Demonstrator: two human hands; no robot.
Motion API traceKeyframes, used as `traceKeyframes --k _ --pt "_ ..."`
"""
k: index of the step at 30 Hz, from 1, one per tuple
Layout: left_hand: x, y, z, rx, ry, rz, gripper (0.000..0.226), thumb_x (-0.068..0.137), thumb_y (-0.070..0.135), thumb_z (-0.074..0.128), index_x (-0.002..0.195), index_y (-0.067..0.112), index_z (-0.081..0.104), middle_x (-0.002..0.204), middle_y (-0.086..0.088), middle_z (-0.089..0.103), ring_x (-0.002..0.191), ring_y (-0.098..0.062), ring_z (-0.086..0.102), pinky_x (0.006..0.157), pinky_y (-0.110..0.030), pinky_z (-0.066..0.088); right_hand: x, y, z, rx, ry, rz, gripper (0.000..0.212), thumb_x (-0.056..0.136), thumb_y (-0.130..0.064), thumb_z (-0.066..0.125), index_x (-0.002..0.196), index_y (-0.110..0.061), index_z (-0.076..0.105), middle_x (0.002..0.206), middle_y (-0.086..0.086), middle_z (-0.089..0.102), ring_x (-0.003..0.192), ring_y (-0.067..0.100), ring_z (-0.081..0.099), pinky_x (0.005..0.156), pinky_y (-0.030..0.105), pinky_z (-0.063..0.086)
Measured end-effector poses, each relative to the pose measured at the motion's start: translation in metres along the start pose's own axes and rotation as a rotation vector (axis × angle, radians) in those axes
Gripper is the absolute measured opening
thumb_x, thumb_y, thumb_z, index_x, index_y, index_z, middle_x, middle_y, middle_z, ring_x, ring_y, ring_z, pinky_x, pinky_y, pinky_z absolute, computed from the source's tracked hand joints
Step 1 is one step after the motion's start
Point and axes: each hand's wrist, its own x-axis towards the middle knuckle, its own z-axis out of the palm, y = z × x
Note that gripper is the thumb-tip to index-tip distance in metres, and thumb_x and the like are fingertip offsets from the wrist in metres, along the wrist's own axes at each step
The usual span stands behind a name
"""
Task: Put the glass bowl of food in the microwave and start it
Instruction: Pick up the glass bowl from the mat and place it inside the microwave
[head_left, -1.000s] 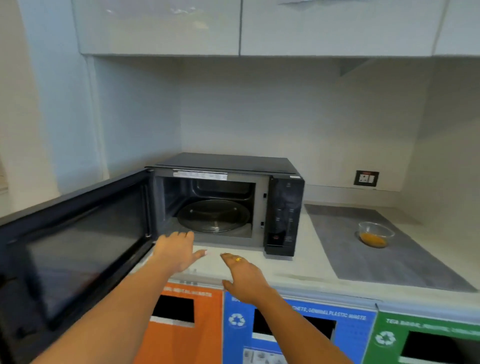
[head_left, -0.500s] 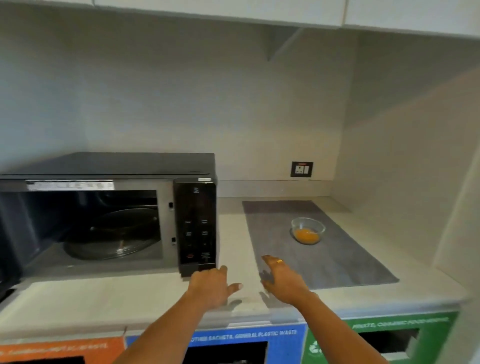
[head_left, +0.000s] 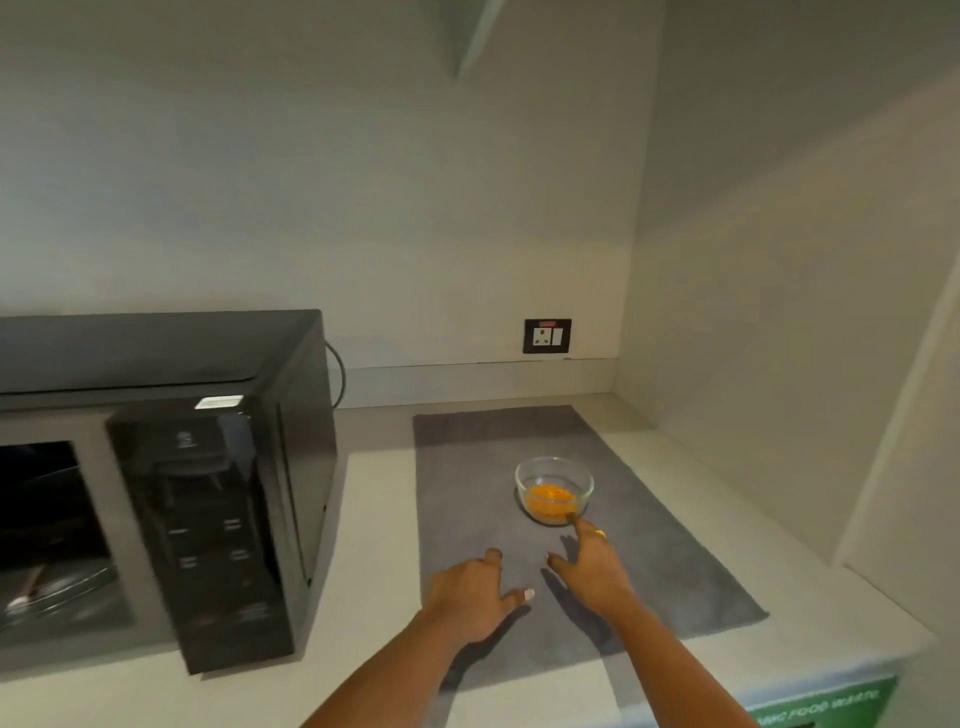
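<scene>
A small glass bowl (head_left: 554, 489) with orange food in it sits on a grey mat (head_left: 649, 561) on the counter. My right hand (head_left: 592, 569) is stretched over the mat, fingers apart, with a fingertip just at the bowl's near rim. My left hand (head_left: 475, 597) hovers over the mat to the left and nearer me, open and holding nothing. The black microwave (head_left: 218, 499) stands at the left, its cavity open, with the glass turntable (head_left: 57, 587) partly in view. Its door is out of frame.
A wall socket (head_left: 547, 335) sits on the back wall above the counter. A side wall closes the counter on the right. A green waste-bin label (head_left: 821, 709) shows below the counter's front edge.
My view has swung right, from the microwave towards the bowl. Both hands have moved right and forward over the mat, the right one reaching up to the bowl.
</scene>
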Motion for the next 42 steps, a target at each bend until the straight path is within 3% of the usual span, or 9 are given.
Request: traceKeyframes --k 7,13,18,21,24,26,28,30,42 --pt "0.072 0.007 0.017 -0.374 0.002 -0.074 0.076 0.084 0.054 0.053 0.143 0.017 0.025 0.149 -0.004 0.039 0.133 -0.025 0.040 0.106 -0.037 0.037 0.048 0.026 0.003 0.322 0.130 0.102 0.054 0.073 -0.004 0.071 0.122 -0.008 0.047 0.117 0.012 0.055 0.114 0.027 0.051 0.085 0.026 0.038" --pt "0.118 0.011 0.018 -0.714 0.049 -0.092 0.092 0.073 0.049 0.070 0.144 0.013 0.023 0.148 -0.012 0.038 0.133 -0.027 0.040 0.105 -0.036 0.038 0.077 0.044 0.008 0.545 0.110 0.120 0.055 0.061 -0.007 0.082 0.100 -0.021 0.045 0.098 0.001 0.051 0.095 0.022 0.051 0.087 0.049 0.052" --pt "0.140 0.009 0.024 -0.879 0.077 -0.040 0.098 0.068 0.040 0.079 0.144 0.015 0.021 0.149 -0.008 0.035 0.134 -0.022 0.037 0.099 -0.026 0.034 0.092 0.054 0.012 0.546 0.072 0.087 0.068 0.055 -0.020 0.087 0.107 -0.026 0.044 0.106 0.000 0.057 0.095 0.016 0.056 0.079 0.032 0.052" --pt "0.147 0.009 0.026 -0.987 0.083 0.030 0.088 0.067 0.029 0.082 0.136 0.020 0.030 0.142 -0.004 0.042 0.119 -0.011 0.044 0.087 -0.014 0.037 0.098 0.059 0.012 0.577 0.046 0.040 0.075 0.058 -0.011 0.085 0.115 -0.029 0.039 0.105 -0.007 0.055 0.095 0.010 0.056 0.066 0.017 0.049" --pt "0.151 0.010 0.029 -1.086 0.059 0.103 0.088 0.063 0.017 0.085 0.133 0.024 0.030 0.131 0.001 0.046 0.108 -0.007 0.047 0.066 -0.002 0.045 0.103 0.061 0.015 0.596 0.012 0.008 0.087 0.056 -0.004 0.085 0.120 -0.032 0.033 0.106 -0.008 0.056 0.095 0.005 0.057 0.062 0.016 0.052" --pt "0.154 0.013 0.033 -1.148 0.033 0.125 0.097 0.061 0.013 0.086 0.136 0.025 0.025 0.126 0.003 0.046 0.109 -0.010 0.050 0.072 -0.007 0.051 0.106 0.061 0.017 0.557 0.017 -0.015 0.097 0.054 -0.008 0.087 0.129 -0.029 0.029 0.109 -0.007 0.054 0.095 0.006 0.057 0.062 0.013 0.050" --pt "0.158 0.015 0.037 -1.201 0.016 0.119 0.105 0.059 0.010 0.086 0.139 0.024 0.021 0.130 -0.001 0.047 0.116 -0.019 0.051 0.091 -0.029 0.054 0.109 0.061 0.019 0.507 0.038 -0.025 0.107 0.054 -0.016 0.088 0.138 -0.023 0.022 0.115 -0.004 0.049 0.099 0.011 0.053 0.074 0.014 0.047" --pt "0.162 0.016 0.040 -1.230 0.014 0.116 0.109 0.058 0.008 0.087 0.141 0.024 0.019 0.132 -0.006 0.048 0.119 -0.024 0.052 0.097 -0.041 0.051 0.111 0.061 0.022 0.487 0.058 -0.035 0.113 0.054 -0.021 0.088 0.141 -0.019 0.017 0.121 0.002 0.049 0.104 0.016 0.051 0.084 0.022 0.044" --pt "0.170 0.015 0.057 -1.264 0.166 0.088 0.103 0.053 0.014 0.089 0.139 0.024 0.032 0.126 -0.004 0.057 0.113 -0.020 0.057 0.095 -0.038 0.052 0.111 0.061 0.036 0.443 0.203 -0.069 0.107 0.049 -0.029 0.089 0.137 -0.019 0.029 0.125 0.006 0.057 0.110 0.022 0.057 0.095 0.042 0.050"
